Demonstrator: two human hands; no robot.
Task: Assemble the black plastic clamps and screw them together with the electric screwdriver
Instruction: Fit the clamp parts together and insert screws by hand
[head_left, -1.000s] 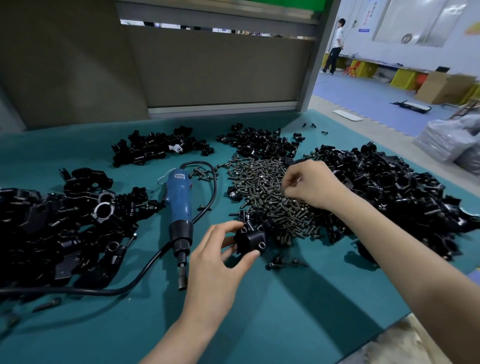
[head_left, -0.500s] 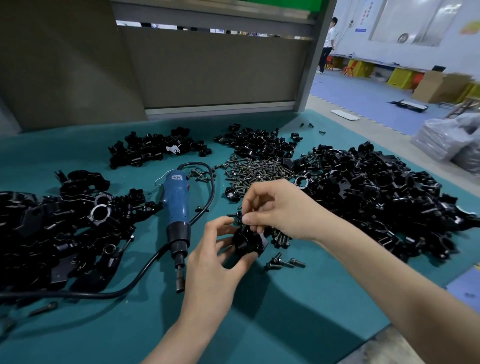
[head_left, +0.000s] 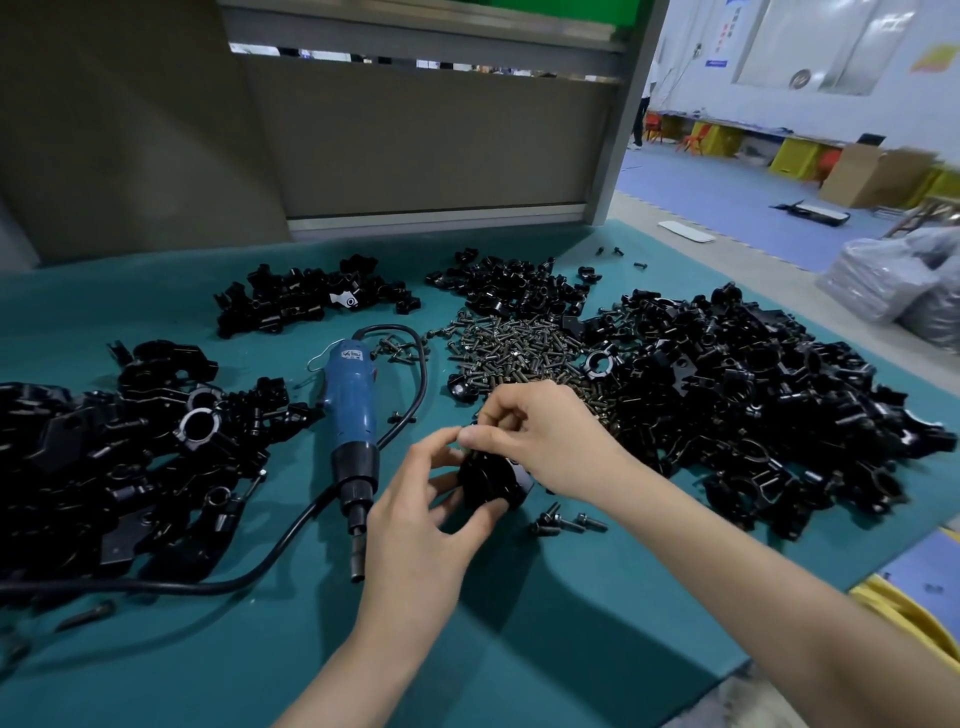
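My left hand (head_left: 415, 525) grips a black plastic clamp (head_left: 493, 480) just above the teal table. My right hand (head_left: 540, 436) is on top of the clamp, fingertips pinched together at its upper edge; what they pinch is too small to make out. The blue electric screwdriver (head_left: 349, 410) lies on the table left of the hands, tip pointing toward me, its black cable (head_left: 260, 566) looping round. A heap of dark screws (head_left: 519, 348) lies behind the hands. Three loose screws (head_left: 566, 521) lie right of the clamp.
Piles of black clamp parts lie at the far left (head_left: 104, 457), back left (head_left: 306, 296), back centre (head_left: 514, 286) and right (head_left: 769, 410). The teal table mat (head_left: 519, 649) ends at the right front edge. A grey partition (head_left: 415, 140) stands behind the table.
My right hand left the screw heap and came down to the clamp in my left hand. The left hand with the clamp stayed in place.
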